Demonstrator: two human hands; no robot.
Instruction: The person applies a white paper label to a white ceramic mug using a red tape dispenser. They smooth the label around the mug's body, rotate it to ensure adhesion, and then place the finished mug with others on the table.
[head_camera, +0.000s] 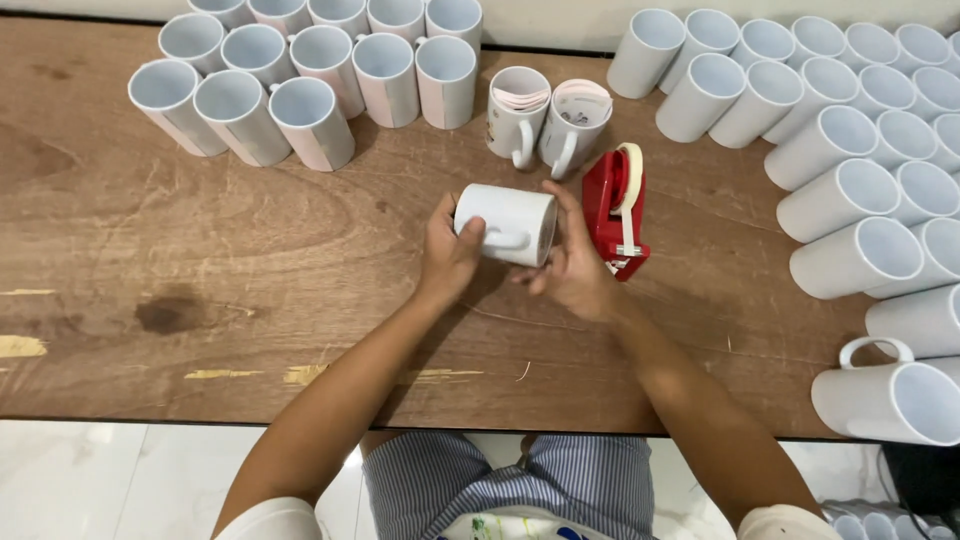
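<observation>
Wooden table (200, 250) fills the frame; white mug clusters (300, 70) upper left and along the right edge. At centre, both hands, left hand (450, 255) and right hand (572, 268), grip a white mug (508, 222) lying sideways, handle toward the viewer. Red tape dispenser (612, 210) just right of it.

Head view. Your left hand (450, 255) and right hand (572, 268) together hold a white mug (508, 222) on its side (handle toward you) above the wooden table (250, 270). Just right of your right hand stands a red tape dispenser (614, 212). Behind the mug stand two upright mugs with paper inside (548, 118). A wrapped mug cluster (310, 70) fills the far left; plain white mugs (850, 150) crowd the right.
</observation>
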